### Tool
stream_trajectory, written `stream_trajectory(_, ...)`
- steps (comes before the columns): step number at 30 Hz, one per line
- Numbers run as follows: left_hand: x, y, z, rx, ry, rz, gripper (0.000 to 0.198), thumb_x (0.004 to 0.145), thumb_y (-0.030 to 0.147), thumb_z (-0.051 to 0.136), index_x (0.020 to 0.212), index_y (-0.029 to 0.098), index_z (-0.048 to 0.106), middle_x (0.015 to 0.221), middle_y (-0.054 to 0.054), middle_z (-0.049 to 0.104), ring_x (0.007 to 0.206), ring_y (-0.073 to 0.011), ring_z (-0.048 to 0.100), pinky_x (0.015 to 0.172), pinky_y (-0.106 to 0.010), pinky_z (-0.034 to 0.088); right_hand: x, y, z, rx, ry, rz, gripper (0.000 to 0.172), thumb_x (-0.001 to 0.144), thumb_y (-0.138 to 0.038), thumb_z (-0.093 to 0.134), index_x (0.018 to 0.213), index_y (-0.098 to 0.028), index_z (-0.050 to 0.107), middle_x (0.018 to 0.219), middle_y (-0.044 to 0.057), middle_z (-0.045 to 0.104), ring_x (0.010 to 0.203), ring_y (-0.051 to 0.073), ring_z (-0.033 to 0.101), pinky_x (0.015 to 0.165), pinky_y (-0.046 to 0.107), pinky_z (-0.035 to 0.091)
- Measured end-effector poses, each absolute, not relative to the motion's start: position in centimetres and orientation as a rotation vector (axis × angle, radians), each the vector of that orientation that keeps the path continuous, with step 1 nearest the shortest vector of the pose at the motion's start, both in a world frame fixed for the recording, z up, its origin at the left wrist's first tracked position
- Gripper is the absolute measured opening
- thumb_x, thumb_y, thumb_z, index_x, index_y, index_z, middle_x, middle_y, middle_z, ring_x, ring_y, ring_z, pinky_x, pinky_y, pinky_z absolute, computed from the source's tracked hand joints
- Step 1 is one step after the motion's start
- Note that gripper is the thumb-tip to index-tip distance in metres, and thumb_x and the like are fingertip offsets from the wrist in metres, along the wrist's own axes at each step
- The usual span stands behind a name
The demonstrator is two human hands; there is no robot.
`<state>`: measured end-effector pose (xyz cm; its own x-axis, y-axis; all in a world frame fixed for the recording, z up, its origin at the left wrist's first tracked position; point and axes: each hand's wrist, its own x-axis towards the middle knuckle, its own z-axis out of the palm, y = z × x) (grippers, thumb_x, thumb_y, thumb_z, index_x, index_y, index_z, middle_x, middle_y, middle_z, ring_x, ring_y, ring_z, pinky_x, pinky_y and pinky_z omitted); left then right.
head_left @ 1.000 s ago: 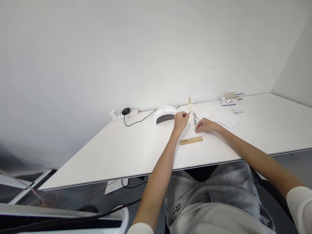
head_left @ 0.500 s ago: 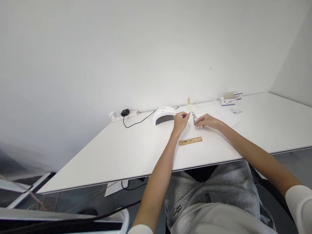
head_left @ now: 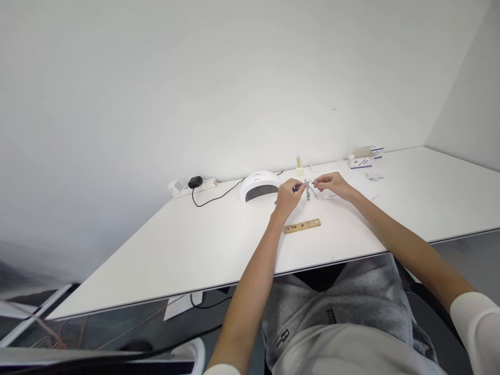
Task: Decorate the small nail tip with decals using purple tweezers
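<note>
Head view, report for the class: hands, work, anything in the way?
Left hand gripping slim purple tool. Right hand pinching small shiny piece near tool's tip; contact unclear. Bluish object between hands; tan strip nearer the person, apart from both.

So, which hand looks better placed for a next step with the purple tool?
Probably the left hand: it grips the purple tool, which points toward the right hand. The right hand is by the tool's front end; what it pinches, if anything, is too small to tell.
</note>
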<state>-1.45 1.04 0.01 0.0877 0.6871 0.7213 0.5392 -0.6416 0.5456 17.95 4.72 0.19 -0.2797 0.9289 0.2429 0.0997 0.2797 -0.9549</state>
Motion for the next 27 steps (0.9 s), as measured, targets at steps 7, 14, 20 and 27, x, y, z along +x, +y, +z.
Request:
stream_trajectory(7, -1.58, 1.13, 0.03, 2.338, 1.195, 1.745, 0.031, 0.086, 0.044, 0.059, 0.069, 0.019, 0.062, 0.067, -0.003, 0.062, 0.061, -0.0125, 0.054, 0.059, -0.027, 0.042, 17.51, 4.49, 0.05, -0.888, -1.638, 1.005, 0.023, 0.06, -0.032, 0.078, 0.075, -0.015, 0.073, 0.075, 0.006, 0.072, 0.069, 0.016, 0.064, 0.067, 0.029, 0.054)
stream_trajectory(14, -1.59, 0.95, 0.0, 2.371, 1.17, 1.746, 0.033, 0.088, 0.045, 0.055, 0.07, 0.018, 0.063, 0.067, -0.003, 0.061, 0.062, -0.0129, 0.053, 0.06, -0.027, 0.04, 17.29, 4.73, -0.26, -0.856, -1.631, 0.954, 0.028, 0.058, -0.038, 0.078, 0.074, -0.016, 0.071, 0.077, 0.006, 0.071, 0.074, 0.018, 0.066, 0.076, 0.034, 0.054)
stream_trajectory(20, -1.59, 0.62, 0.19, 2.342, 1.258, 1.635, 0.032, 0.087, 0.046, 0.055, 0.071, 0.02, 0.063, 0.07, -0.004, 0.061, 0.066, -0.0141, 0.054, 0.065, -0.028, 0.043, 17.17, 4.42, -0.02, -0.867, -1.646, 0.945, 0.031, 0.059, -0.042, 0.077, 0.074, -0.016, 0.07, 0.078, 0.006, 0.07, 0.077, 0.019, 0.066, 0.077, 0.034, 0.054)
stream_trajectory(27, -1.61, 0.58, -0.02, 2.337, 1.236, 1.624, 0.028, 0.087, 0.041, 0.056, 0.071, 0.02, 0.063, 0.072, -0.005, 0.061, 0.068, -0.0146, 0.055, 0.066, -0.028, 0.042, 17.15, 4.34, 0.02, -0.854, -1.645, 0.938, 0.03, 0.059, -0.041, 0.078, 0.074, -0.016, 0.07, 0.078, 0.006, 0.07, 0.076, 0.019, 0.066, 0.078, 0.035, 0.054)
